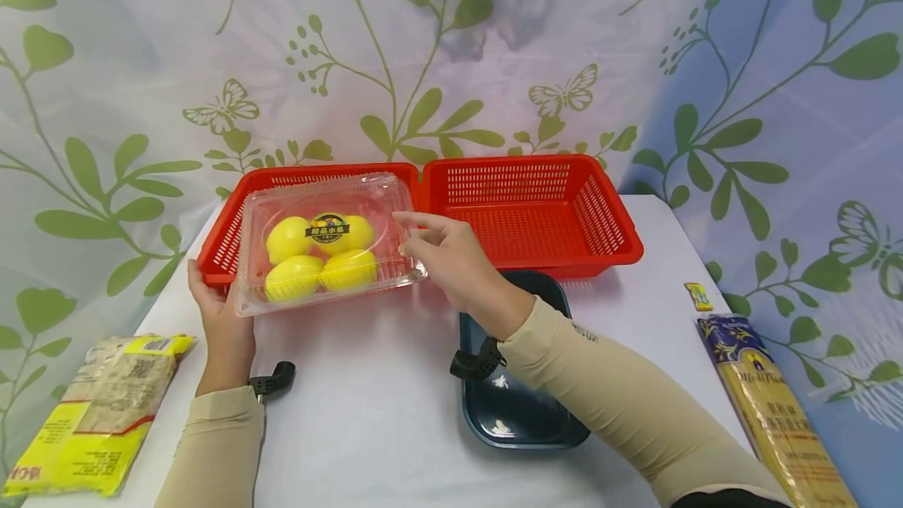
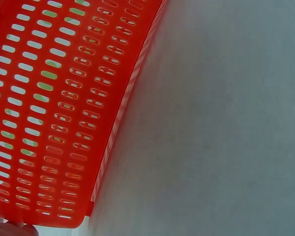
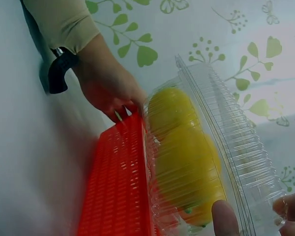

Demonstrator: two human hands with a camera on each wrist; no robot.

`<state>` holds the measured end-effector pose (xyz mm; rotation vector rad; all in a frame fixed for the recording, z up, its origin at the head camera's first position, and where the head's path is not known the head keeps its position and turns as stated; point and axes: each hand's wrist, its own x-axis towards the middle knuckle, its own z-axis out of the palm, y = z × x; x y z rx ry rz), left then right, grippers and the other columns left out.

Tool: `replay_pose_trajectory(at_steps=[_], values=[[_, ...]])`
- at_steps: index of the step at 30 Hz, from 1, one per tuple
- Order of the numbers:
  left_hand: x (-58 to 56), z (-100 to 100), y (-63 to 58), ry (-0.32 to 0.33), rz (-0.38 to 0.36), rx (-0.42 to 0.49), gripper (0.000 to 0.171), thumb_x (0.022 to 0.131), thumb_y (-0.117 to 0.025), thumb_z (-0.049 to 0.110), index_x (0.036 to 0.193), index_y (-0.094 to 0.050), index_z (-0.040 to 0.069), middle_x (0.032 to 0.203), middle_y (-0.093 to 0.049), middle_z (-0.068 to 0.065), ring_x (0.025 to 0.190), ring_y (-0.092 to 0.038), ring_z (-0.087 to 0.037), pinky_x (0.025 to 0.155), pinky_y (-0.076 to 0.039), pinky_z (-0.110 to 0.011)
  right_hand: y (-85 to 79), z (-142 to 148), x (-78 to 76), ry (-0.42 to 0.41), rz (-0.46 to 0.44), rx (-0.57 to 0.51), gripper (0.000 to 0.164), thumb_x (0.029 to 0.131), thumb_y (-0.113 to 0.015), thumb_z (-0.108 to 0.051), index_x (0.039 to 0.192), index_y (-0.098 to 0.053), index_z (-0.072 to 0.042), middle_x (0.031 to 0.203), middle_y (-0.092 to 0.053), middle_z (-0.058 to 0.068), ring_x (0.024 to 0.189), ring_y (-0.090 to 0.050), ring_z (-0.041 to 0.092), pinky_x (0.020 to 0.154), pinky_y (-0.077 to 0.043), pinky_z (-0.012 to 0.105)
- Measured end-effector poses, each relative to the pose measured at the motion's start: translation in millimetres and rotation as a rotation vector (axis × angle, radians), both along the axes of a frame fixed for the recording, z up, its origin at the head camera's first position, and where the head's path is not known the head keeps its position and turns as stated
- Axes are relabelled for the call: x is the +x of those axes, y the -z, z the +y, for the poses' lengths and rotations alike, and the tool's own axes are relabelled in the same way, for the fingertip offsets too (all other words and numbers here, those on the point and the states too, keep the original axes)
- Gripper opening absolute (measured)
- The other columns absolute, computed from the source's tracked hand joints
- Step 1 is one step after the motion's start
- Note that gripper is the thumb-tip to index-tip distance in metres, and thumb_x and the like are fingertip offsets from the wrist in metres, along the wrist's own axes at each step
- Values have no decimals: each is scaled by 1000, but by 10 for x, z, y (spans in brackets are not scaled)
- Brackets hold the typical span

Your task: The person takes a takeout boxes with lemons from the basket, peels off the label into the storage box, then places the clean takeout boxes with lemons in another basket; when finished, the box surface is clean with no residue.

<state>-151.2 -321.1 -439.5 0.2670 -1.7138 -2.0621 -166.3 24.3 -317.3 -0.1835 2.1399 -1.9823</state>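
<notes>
Left of frame, the left hand (image 1: 224, 324) grips the basket (image 1: 223, 248); centre, the right hand (image 1: 462, 261) pinches the tilted box (image 1: 386, 216), best levelled gently.

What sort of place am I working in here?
Probably a staged tabletop workspace rather than a kitchen: a leaf-patterned backdrop rises behind a white table bearing red baskets, and the right hand holds a clear box of yellow fruit.
</notes>
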Motion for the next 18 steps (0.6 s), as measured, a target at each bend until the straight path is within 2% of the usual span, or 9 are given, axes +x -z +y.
replay_pose_trajectory(at_steps=[2,3,6,7,12,16,18], values=[[1,0,20,9,14,11,107,98,-74,29,166,9,39,169,-18,0,150,-26,-12,113,-39,-28,20,28,49,-11,12,-12,41,99,-70,-13,133,-74,-34,123,-68,5,68,-52,17,57,-50,27],[3,3,24,11,19,19,107,98,-74,29,166,7,40,169,-18,0,149,-27,-13,113,-39,-28,29,39,74,-16,21,-20,41,99,-70,-12,134,-75,-33,123,-68,5,72,-57,18,61,-54,28],[20,-7,12,22,20,55,106,98,-75,25,165,5,42,168,-19,-1,149,-26,-14,113,-40,-29,45,55,154,-42,39,-45,40,100,-71,-10,135,-74,-29,122,-69,7,101,-67,23,76,-62,36],[31,-6,5,30,14,57,106,98,-75,24,165,5,43,168,-19,0,150,-26,-14,113,-40,-29,51,61,183,-54,39,-58,41,100,-70,-9,136,-74,-27,123,-69,7,105,-68,26,79,-62,38],[83,30,-47,108,34,85,105,101,-72,20,163,8,47,168,-16,1,151,-23,-17,112,-41,-30,85,118,353,-110,38,-76,43,100,-69,-5,140,-71,-22,123,-70,13,101,-70,32,79,-63,41],[68,44,-67,101,65,122,101,103,-69,20,165,8,41,170,-15,-2,152,-23,-18,115,-38,-29,148,177,477,-134,42,-82,44,100,-67,-3,141,-71,-20,119,-71,16,99,-70,35,77,-63,42],[56,26,-69,92,38,125,101,103,-68,23,165,9,42,172,-13,0,153,-22,-16,116,-35,-28,182,204,533,-143,42,-88,44,99,-67,-2,140,-71,-19,117,-71,17,98,-70,36,77,-63,42]])
